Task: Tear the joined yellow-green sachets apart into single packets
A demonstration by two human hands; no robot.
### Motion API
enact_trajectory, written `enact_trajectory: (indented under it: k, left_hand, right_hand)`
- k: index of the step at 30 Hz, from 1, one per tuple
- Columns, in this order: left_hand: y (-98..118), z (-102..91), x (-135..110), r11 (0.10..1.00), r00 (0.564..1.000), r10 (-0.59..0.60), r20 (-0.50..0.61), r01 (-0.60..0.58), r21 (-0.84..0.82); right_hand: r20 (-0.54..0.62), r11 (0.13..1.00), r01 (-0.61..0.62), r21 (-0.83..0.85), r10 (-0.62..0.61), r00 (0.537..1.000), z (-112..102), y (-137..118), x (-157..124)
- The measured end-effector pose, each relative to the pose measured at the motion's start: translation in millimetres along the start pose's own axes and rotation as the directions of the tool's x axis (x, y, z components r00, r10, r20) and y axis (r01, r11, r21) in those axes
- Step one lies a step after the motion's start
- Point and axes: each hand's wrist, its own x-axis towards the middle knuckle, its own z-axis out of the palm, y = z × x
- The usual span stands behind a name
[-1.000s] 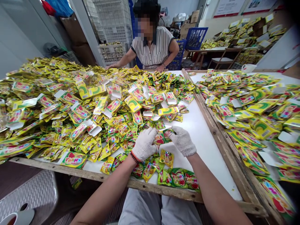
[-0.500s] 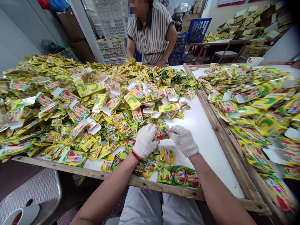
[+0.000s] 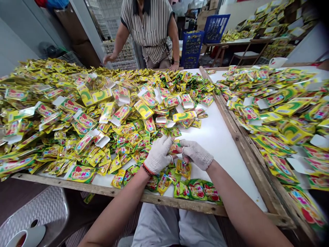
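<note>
My left hand, in a white knit glove with a beaded bracelet at the wrist, is closed round a small printed candy box. The box is red, green and yellow, and the glove covers its left part. My right hand, gloved too, has its fingers and thumb closed at the box's right end. Just below lies a yellow candy sachet on the white tabletop. Nearer me, a row of green sachets rests along the table's front edge. More loose sachets lie below my left hand.
A big heap of sachets and open boxes covers the table's left side. A wooden divider separates another heap of boxes on the right. A co-worker stands across the table. A cup sits on a stool at lower left.
My right hand has moved left and closer to my left hand, onto the box's end. Across the table, the co-worker has raised an arm off the heap and out to the left.
</note>
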Motion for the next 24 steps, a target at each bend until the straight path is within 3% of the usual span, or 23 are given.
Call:
enact_trajectory:
  k: [2,4,6,8,11,14,16,20,22,24]
  left_hand:
    - [-1,-1.5,0,0.979,0.99,-0.05,-0.135,0.021,-0.202]
    - [-1,-2.5,1,0.91,0.968,-0.177,-0.18,0.091,-0.405]
    - [0,-2.8,2,0.788,0.949,-0.299,-0.096,0.189,-0.586]
    - [0,-3.0,2,0.678,0.931,-0.365,0.006,0.27,-0.684]
    - [-1,-3.4,1,0.661,0.917,-0.399,0.025,0.306,-0.685]
    - [-2,-2.5,1,0.675,0.92,-0.391,0.014,0.298,-0.675]
    - [-2,-0.5,2,0.642,0.915,-0.402,0.024,0.301,-0.705]
    - [-1,3.0,5,0.621,0.898,-0.439,-0.017,0.29,-0.728]
    - [-2,2.6,6,0.654,0.897,-0.44,-0.047,0.284,-0.701]
    - [-3,0.7,5,0.648,0.899,-0.438,-0.028,0.293,-0.703]
  right_hand:
    - [-0.092,0.996,0.054,0.067,-0.048,0.995,-2,2,2]
    - [-0.164,0.984,0.118,0.135,-0.096,0.982,-4,3,2]
    - [-0.125,0.974,0.134,0.18,-0.112,0.986,-4,3,0]
    - [-0.01,0.975,0.102,0.196,-0.102,0.995,-3,3,-3]
    - [0.112,0.98,0.063,0.19,-0.085,0.99,0,3,-6]
    - [0.124,0.975,0.052,0.216,-0.08,0.989,4,1,-4]
    - [0.065,0.966,0.051,0.254,-0.069,0.995,8,0,-2]
    - [-0.199,0.968,0.09,0.232,-0.043,0.979,10,0,3]
    - [-0.228,0.965,0.086,0.248,-0.028,0.973,7,4,4]
    - [-0.181,0.954,0.06,0.295,-0.005,0.983,2,7,4]
